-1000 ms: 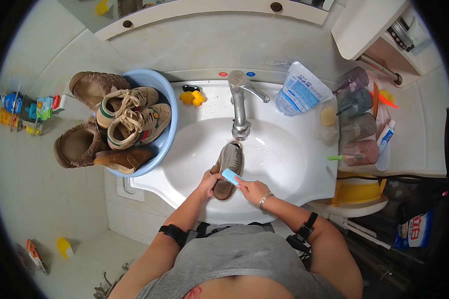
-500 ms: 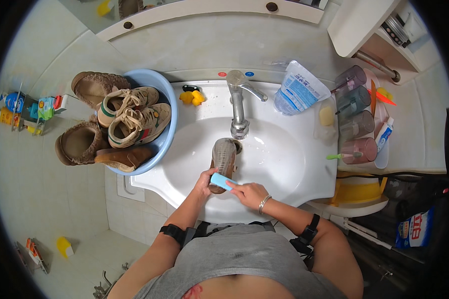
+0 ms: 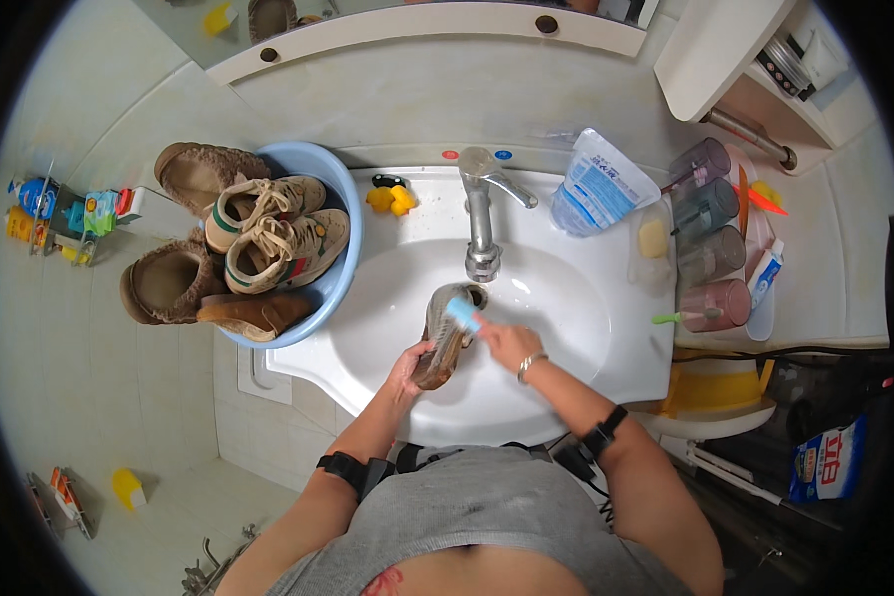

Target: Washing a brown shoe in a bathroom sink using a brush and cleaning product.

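Note:
Over the basin of the white sink, my left hand is closed around the near end of a brown shoe, tilted so its greyish sole faces up. My right hand grips a light-blue scrub brush, which lies against the sole toward its far end. The brush's bristles are hidden. Just beyond the shoe is the spout of a chrome faucet; part of the drain shows beside the shoe's far end.
At left, a blue basin holds sneakers and brown fleece-lined shoes. Yellow rubber ducks sit on the sink's back ledge. A clear refill pouch, a soap dish and several cups stand at right.
The brush in my right hand has slid away from me along the sole, from its near end toward the far end. The shoe has tilted slightly in my left hand.

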### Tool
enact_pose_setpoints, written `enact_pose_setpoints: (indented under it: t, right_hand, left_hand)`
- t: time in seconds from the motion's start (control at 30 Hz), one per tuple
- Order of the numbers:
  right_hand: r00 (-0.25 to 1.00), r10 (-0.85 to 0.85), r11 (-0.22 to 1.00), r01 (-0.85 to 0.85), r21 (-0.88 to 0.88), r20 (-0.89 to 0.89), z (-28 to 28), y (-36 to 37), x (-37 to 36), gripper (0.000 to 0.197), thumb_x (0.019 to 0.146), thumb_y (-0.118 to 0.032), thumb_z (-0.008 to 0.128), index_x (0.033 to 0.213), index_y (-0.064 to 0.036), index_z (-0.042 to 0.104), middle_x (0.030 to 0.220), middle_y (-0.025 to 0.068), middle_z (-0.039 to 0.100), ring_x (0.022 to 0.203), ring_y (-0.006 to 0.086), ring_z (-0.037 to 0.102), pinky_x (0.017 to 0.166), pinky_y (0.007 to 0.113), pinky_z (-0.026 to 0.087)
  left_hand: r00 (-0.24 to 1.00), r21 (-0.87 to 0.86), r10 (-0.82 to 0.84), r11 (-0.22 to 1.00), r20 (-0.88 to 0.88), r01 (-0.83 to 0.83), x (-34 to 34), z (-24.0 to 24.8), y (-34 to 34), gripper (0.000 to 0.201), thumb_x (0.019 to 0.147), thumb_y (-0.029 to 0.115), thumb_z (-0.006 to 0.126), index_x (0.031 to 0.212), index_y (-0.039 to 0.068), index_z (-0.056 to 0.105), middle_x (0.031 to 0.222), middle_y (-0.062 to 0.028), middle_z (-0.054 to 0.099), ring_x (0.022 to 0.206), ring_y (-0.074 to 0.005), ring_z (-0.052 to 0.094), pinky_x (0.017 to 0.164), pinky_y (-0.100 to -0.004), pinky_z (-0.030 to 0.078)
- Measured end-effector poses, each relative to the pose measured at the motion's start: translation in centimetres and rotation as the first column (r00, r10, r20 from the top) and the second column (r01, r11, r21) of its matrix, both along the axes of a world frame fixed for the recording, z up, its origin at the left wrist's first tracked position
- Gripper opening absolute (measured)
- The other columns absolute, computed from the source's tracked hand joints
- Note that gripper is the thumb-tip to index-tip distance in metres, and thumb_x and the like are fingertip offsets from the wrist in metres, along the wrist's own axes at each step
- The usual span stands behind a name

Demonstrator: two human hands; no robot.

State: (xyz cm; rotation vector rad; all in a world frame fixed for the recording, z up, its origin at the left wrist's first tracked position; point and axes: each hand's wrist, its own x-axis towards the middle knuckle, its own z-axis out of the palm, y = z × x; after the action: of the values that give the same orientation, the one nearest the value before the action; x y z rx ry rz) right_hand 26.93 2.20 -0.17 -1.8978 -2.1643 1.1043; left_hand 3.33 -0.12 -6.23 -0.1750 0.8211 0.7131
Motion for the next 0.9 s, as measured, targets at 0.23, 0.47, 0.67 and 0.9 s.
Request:
enact_pose_setpoints:
  t: [0.23,0.47,0.67,0.9]
  right_hand:
    - [0.996,-0.025,0.998,0.029,-0.047,0.080,-1.4,2.5,0.4,0.034,0.092,-0.036,0.041,0.125,-0.0333,0.050,0.087,0.0128,0.065,0.076,0.0322,0.062,0.069,0.043,0.048]
    - [0.999,-0.047,0.996,0.049,-0.076,0.028,-1.6,1.7,0.0,0.035,0.092,-0.035,0.041,0.126,-0.0299,0.050,0.088,0.0129,0.065,0.077,0.0331,0.061,0.068,0.044,0.048]
    - [0.967,-0.150,0.988,0.137,-0.076,-0.208,1.5,-1.5,-3.6,0.035,0.090,-0.037,0.048,0.125,-0.0310,0.051,0.080,0.0194,0.062,0.073,0.0363,0.060,0.065,0.043,0.047]
    - [0.953,-0.003,1.000,0.009,0.017,-0.304,6.0,-4.3,-8.3,0.034,0.089,-0.036,0.049,0.123,-0.0320,0.051,0.072,0.0189,0.061,0.064,0.0370,0.060,0.059,0.045,0.048]
  left_hand:
    - [0.994,0.006,-0.110,0.994,-0.022,0.110,0.6,1.7,0.1,0.049,0.084,0.016,0.050,0.128,-0.002,0.037,0.116,-0.0216,0.054,0.099,-0.0315,0.059,0.083,-0.0410,0.051]
    - [0.998,0.027,0.014,1.000,0.058,-0.015,1.0,3.7,0.8,0.051,0.088,0.031,0.047,0.128,-0.001,0.040,0.122,-0.0201,0.052,0.108,-0.0312,0.054,0.095,-0.0438,0.043]
    - [0.912,0.164,0.404,0.897,0.071,-0.410,0.3,7.8,1.1,0.050,0.092,0.042,0.039,0.126,0.006,0.046,0.124,-0.0096,0.052,0.118,-0.0289,0.045,0.103,-0.0414,0.033]
    - [0.846,0.055,0.074,0.997,-0.527,-0.053,-1.9,5.8,3.6,0.042,0.096,0.036,0.031,0.110,0.001,0.051,0.104,-0.0163,0.057,0.096,-0.0302,0.056,0.090,-0.0459,0.043]
